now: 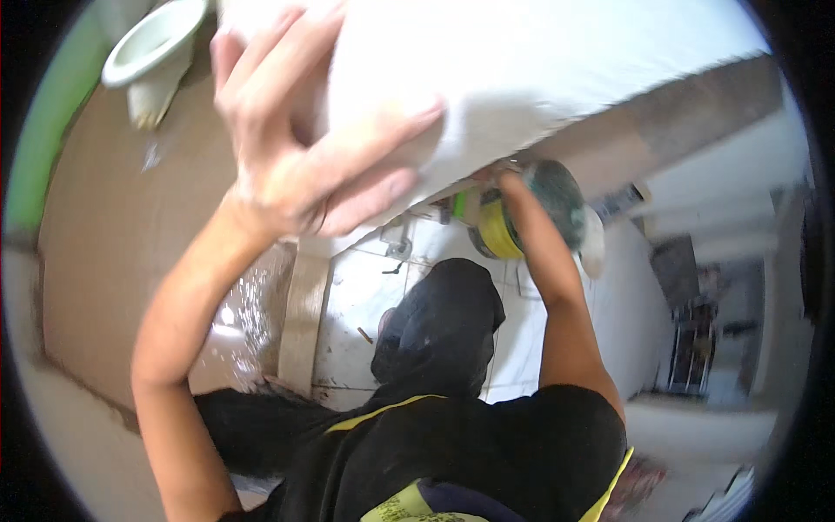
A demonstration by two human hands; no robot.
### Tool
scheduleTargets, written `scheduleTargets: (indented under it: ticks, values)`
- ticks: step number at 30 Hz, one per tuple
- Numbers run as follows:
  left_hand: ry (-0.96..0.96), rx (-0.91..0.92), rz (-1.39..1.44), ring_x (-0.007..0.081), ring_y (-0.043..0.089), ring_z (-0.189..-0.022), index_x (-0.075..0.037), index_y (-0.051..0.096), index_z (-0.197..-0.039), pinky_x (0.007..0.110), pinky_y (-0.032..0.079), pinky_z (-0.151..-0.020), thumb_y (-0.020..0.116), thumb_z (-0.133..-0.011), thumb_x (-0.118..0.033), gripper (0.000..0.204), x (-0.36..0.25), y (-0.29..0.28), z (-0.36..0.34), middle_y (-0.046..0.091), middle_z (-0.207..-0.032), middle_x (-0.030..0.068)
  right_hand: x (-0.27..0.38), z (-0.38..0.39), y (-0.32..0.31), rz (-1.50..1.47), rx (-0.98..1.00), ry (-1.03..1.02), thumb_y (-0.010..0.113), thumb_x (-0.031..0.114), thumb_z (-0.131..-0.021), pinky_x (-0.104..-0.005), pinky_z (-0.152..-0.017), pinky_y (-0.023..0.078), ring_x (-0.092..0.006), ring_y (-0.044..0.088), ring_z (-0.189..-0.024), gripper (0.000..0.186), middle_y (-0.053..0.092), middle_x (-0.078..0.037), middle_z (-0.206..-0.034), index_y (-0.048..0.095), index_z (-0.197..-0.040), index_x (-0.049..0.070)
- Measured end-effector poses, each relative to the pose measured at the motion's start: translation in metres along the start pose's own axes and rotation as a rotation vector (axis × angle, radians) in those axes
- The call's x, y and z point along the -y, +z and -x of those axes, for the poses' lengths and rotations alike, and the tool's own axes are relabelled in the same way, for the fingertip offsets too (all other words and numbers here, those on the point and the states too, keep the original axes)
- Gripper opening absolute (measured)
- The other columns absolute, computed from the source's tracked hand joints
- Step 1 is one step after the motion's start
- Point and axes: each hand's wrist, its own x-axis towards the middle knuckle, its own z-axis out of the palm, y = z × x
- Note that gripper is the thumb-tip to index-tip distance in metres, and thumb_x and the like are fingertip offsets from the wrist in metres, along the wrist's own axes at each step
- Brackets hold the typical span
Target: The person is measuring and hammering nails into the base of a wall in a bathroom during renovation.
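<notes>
While my left hand (300, 161) lies flat against the big white slab (539, 70) that fills the top of the view, its fingers (383, 135) are spread wide and pressed on the pale face, clasping nothing. That slab runs from the upper middle out to the right, with a grey-brown edge (687, 113) along its lower right side. My right arm reaches up beneath it, and my right hand (509, 187) is mostly hidden behind a round power tool (535, 217) with a yellow body and a dusty grey-green disc; the fingers seem wrapped around the tool, though I cannot tell how tightly. The tool sits right at the slab's lower edge, just beside my left hand's little finger. Below, my dark trouser leg (439, 331) stands on a white tiled floor (357, 296), where a few small bits lie scattered. To the left is a brown floor area (113, 226) with wet, glinting patches near a pale raised kerb (304, 317). At the upper left stands a white toilet bowl (152, 48), well apart from both hands
</notes>
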Motion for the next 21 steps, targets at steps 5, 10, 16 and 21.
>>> scheduleTargets:
  ticks: [5,10,16,21]
  values:
    - [-0.122,-0.192,0.134,0.0397,0.029,-0.142,-0.022,0.069,-0.121,0.049,0.001,-0.122,0.084,-0.070,-0.048,0.059,-0.036,0.038,-0.026,0.038,-0.145,0.0230,0.002,0.112,0.001,0.260,0.033,0.112,0.063,0.024,-0.081,-0.0469,-0.071,0.058,-0.0405,0.071,-0.081,0.026,0.071,-0.025,-0.093,0.075,-0.085,0.001]
    - [-0.196,-0.087,-0.025,0.0341,0.041,-0.134,-0.033,0.073,-0.113,0.048,0.003,-0.123,0.084,-0.070,-0.047,0.046,-0.018,0.014,0.011,0.044,-0.140,0.0156,0.177,0.161,-0.192,-0.277,0.187,0.320,0.056,0.020,-0.082,-0.0489,-0.069,0.055,-0.0413,0.068,-0.075,0.024,0.068,-0.024,-0.081,0.072,-0.083,0.002]
    - [-0.197,-0.083,0.174,0.0229,0.055,-0.125,-0.032,0.064,-0.127,0.057,0.047,-0.099,0.071,-0.087,-0.042,0.041,-0.018,0.018,0.007,0.057,-0.132,0.0080,0.242,0.222,-0.207,-0.715,0.360,-0.060,0.054,0.017,-0.087,-0.0479,-0.081,0.050,-0.0401,0.064,-0.090,0.022,0.068,-0.021,-0.093,0.066,-0.101,0.005]
    - [-0.157,-0.195,0.035,0.0229,0.051,-0.131,-0.036,0.068,-0.119,0.050,0.003,-0.123,0.073,-0.084,-0.045,0.037,-0.009,0.006,0.000,0.054,-0.140,0.0075,0.301,0.215,-0.116,-1.244,0.673,0.194,0.055,0.014,-0.097,-0.0267,-0.056,0.051,-0.0098,0.061,-0.063,0.018,0.062,-0.004,-0.079,0.064,-0.109,0.003]
